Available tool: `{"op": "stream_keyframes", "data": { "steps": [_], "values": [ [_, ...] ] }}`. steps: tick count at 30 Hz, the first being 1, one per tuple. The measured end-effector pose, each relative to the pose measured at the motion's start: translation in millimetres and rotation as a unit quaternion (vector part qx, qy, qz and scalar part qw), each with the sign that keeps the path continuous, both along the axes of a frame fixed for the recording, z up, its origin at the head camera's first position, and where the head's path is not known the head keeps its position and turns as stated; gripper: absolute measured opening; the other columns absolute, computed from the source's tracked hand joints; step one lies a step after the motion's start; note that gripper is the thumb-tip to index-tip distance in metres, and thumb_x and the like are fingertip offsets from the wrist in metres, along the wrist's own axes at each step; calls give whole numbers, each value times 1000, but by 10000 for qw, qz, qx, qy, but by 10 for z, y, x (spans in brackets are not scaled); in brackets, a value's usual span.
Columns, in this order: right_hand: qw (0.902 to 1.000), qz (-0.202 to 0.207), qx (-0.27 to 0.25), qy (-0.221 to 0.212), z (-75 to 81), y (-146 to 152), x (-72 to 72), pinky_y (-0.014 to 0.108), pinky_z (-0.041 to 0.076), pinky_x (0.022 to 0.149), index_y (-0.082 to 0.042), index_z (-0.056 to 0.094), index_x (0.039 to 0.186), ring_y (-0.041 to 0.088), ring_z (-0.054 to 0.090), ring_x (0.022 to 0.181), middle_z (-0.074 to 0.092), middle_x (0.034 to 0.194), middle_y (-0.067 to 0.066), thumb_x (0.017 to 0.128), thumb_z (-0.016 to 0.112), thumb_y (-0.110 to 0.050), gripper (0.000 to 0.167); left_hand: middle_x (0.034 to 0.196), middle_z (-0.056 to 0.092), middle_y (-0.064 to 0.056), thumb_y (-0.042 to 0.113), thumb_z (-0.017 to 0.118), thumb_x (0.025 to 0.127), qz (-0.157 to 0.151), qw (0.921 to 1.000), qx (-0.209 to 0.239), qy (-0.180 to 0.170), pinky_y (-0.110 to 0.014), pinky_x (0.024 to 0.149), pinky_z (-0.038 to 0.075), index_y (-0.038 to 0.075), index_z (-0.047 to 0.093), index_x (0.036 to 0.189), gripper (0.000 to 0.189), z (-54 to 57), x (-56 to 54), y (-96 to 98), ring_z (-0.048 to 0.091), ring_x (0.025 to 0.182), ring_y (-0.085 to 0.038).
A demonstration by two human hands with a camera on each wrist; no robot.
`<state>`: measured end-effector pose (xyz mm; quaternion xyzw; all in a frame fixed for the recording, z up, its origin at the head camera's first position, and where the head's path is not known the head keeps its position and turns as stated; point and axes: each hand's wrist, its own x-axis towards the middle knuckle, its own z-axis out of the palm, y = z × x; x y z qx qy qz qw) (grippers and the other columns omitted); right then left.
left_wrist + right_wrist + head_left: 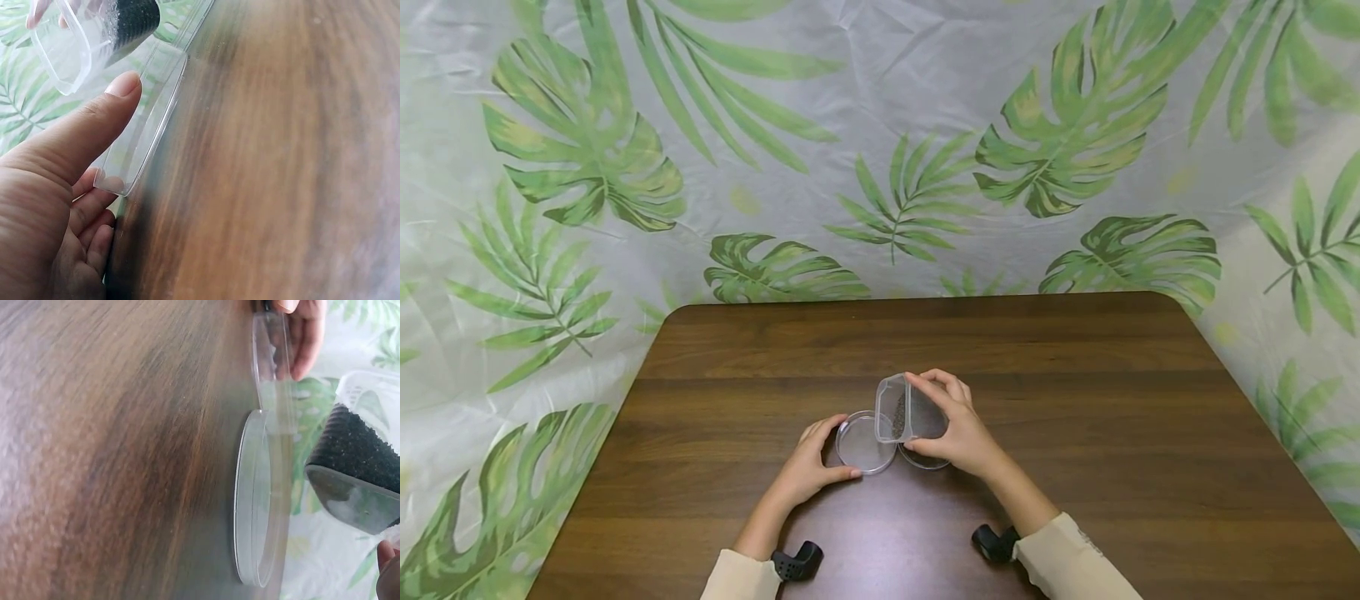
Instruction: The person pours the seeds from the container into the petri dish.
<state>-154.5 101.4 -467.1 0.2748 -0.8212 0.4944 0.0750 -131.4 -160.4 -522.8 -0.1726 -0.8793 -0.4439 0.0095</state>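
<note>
My left hand (805,467) holds a clear petri dish (859,450) by its sides, thumb at the near rim and fingers round the far one. In my right hand (966,429) is a clear plastic container (889,396), gripped between thumb and fingers. It is tipped on its side above the dishes, its open mouth toward the left. Black granules (365,450) lie heaped along its lower wall. A second round clear dish (253,506) rests on the table beside the first, partly hidden in the head view by the container and right hand.
The brown wooden table (760,350) spreads round both hands, its far edge against a leaf-patterned cloth (910,100). Black wrist cameras (797,562) are strapped at both cuffs, close over the table's near part.
</note>
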Motion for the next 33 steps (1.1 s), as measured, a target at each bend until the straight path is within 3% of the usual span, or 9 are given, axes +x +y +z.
{"op": "stream_keyframes", "data": {
  "steps": [4, 15, 33],
  "values": [
    [9997, -29, 236, 6, 0, -26, -7, 55, 30, 89, -32, 42, 134, 25, 17, 123, 32, 129, -3, 59, 83, -16, 87, 128, 46, -8, 36, 80, 63, 6, 10000, 66, -9, -47, 96, 30, 8, 44, 131, 82, 6, 7, 4, 36, 120, -27],
    [9972, 35, 720, 183, -11, -85, -33, 56, 32, 87, -27, 44, 134, 30, 17, 122, 33, 129, 3, 60, 82, -18, 84, 130, 45, -8, 37, 80, 64, -7, 10000, -10, -58, -47, 96, 30, 8, 43, 132, 82, 9, 13, -1, 34, 121, -27],
    [9852, 129, 1505, 809, 51, -148, -54, 55, 34, 87, -33, 40, 135, 33, 20, 122, 32, 132, 3, 61, 81, -20, 86, 130, 45, -8, 36, 79, 64, -17, 10000, -49, -54, -47, 96, 30, 8, 43, 132, 82, 21, 16, -1, 34, 121, -27]
  ]
}}
